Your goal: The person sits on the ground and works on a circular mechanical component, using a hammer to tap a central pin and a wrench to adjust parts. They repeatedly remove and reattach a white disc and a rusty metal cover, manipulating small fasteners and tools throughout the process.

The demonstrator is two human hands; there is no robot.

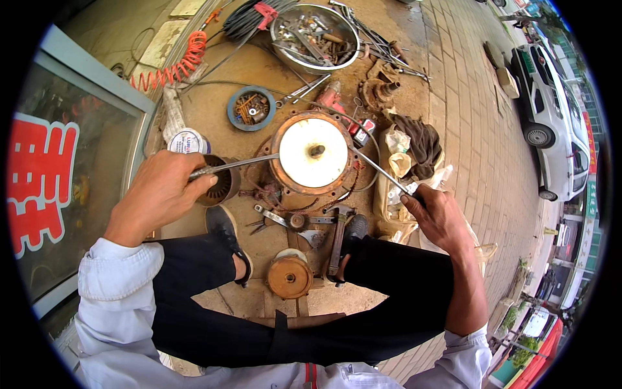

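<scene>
Between my feet and the scattered tools stands a round, rusty motor housing (280, 177) with a white disc (304, 162) on top. A short dark shaft (317, 151) sticks up through the disc's middle. My left hand (159, 193) is closed around a metal pry bar (243, 163), whose tip meets the left rim of the housing. On the opposite side, my right hand (439, 217) grips a screwdriver (379, 168) by its dark handle. Its shank slants up to the right rim. Whether either tip is wedged in a seam is too small to tell.
A metal basin (280, 53) of tools and a blue-grey bowl (232, 115) of bolts lie beyond. Nearer are a hammer (338, 240) and a rusty round cover (289, 277). A glass door (84, 129) borders the left; a bag with cloth (414, 149) sits right.
</scene>
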